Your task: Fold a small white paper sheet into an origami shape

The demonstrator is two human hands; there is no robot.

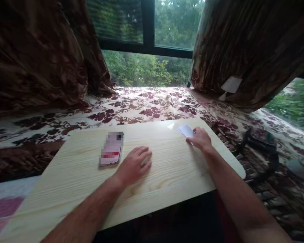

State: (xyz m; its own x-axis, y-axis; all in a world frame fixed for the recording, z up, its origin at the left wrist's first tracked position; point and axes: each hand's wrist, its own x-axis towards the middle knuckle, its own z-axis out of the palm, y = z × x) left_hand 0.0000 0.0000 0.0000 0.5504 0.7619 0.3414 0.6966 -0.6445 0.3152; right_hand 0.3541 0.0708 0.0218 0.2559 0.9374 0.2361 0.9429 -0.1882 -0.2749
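Note:
My left hand (135,165) lies flat on a pale wooden board (167,182), fingers stretched out and holding nothing, just right of a phone (111,153) lying face up. My right hand (200,139) rests near the board's far right corner, its fingers closed on a small stack of white cards (185,131). A small clear scrap (171,126) lies on the board just left of the cards.
The board lies on a floral cloth (142,104) spread below a window (152,40). Dark floral curtains (40,54) hang at both sides. A dark strap or bag (260,143) lies to the right of the board.

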